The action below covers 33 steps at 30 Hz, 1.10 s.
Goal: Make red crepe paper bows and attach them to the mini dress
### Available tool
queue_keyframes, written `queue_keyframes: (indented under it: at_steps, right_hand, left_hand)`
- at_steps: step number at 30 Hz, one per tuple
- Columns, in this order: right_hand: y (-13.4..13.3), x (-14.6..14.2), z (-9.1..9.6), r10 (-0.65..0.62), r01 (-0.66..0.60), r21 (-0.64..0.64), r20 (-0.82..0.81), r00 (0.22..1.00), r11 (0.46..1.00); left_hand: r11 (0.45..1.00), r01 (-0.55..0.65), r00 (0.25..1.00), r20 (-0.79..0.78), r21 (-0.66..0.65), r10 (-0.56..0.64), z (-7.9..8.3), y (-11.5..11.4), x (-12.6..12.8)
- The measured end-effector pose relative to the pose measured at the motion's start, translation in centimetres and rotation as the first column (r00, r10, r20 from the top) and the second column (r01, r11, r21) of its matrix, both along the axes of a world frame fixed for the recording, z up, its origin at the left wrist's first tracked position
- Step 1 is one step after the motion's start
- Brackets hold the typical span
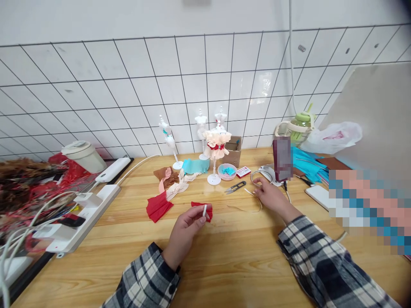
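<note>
My left hand [189, 220] is low over the table, thumb and fingertips pinched on a small white strip [204, 210]. Right behind those fingertips lies a red cloth piece [195, 204], partly covered; whether it is gripped too cannot be seen. My right hand [271, 196] is further right with bent fingers, and a thin white strip [248, 191] runs out from its fingertips. A pale loop [253, 174] curves beside its index finger. Thread snips [236, 187] lie to the left of that hand. Another pleated red cloth [159, 207] rests left of my left hand.
Small white dress forms stand along the wall, one wearing a cream ruffled garment [217, 143]. Nearby are turquoise cloth [196, 166], a pink bowl [227, 166] and a small box [243, 172]. A power strip [86, 218] with cables lies left; a phone [282, 159] stands right.
</note>
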State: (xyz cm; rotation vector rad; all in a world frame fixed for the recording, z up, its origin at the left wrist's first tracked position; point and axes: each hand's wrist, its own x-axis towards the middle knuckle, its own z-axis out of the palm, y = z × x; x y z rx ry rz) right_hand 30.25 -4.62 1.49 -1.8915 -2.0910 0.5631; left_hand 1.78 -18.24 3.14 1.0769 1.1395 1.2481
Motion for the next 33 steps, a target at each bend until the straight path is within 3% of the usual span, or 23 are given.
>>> queue_keyframes:
  at_steps: [5,11,14,16,18,20,22,25,27,29,33]
  right_hand:
    - [0.5,-0.4,-0.5,-0.053,0.064,-0.075,0.145,0.988,0.995]
    - [0.2,-0.3,0.6,-0.166,0.186,-0.047,0.277,0.946,0.981]
    - [-1.0,-0.3,1.9,-0.228,0.228,0.035,0.313,0.922,0.973]
    - [-2.2,-0.8,2.9,-0.227,0.168,0.219,0.283,0.932,0.961]
    - [-3.5,-1.9,3.6,-0.106,-0.012,0.480,0.217,0.970,0.877]
    - [-5.0,-3.6,3.9,0.178,-0.259,0.647,0.189,0.966,0.717]
    - [-6.5,-5.4,3.7,0.446,-0.472,0.708,0.243,0.861,0.525]
    - [-8.0,-7.5,3.2,0.595,-0.628,0.711,0.367,0.715,0.317]
    - [-8.5,-8.2,2.9,0.614,-0.644,0.725,0.398,0.682,0.244]
    - [-8.6,-8.4,2.6,0.613,-0.632,0.746,0.403,0.680,0.211]
    - [-8.6,-8.0,2.3,0.602,-0.582,0.776,0.349,0.718,0.244]
  left_hand:
    - [1.000,0.002,1.000,-0.001,0.013,-0.002,0.1,-0.1,0.1]
    - [0.999,0.034,0.999,-0.031,0.040,-0.033,-0.3,-0.2,-0.2]
    - [0.998,0.063,0.998,-0.022,0.031,-0.062,-0.4,-0.2,-0.2]
    - [0.994,0.105,0.993,0.042,0.025,-0.106,-0.3,-0.2,0.0]
    - [0.985,0.173,0.971,0.162,0.024,-0.174,-0.1,-0.2,0.2]
    - [0.963,0.268,0.916,0.309,0.009,-0.257,0.2,-0.3,0.4]
    - [0.929,0.370,0.844,0.422,-0.009,-0.332,0.6,-0.5,0.5]
    - [0.890,0.456,0.781,0.484,-0.009,-0.395,1.1,-0.7,0.6]
    - [0.878,0.478,0.758,0.506,-0.002,-0.412,1.4,-0.8,0.5]
    - [0.872,0.490,0.737,0.532,0.004,-0.417,1.6,-0.8,0.5]
    - [0.864,0.503,0.753,0.490,0.000,-0.439,1.9,-0.7,0.5]
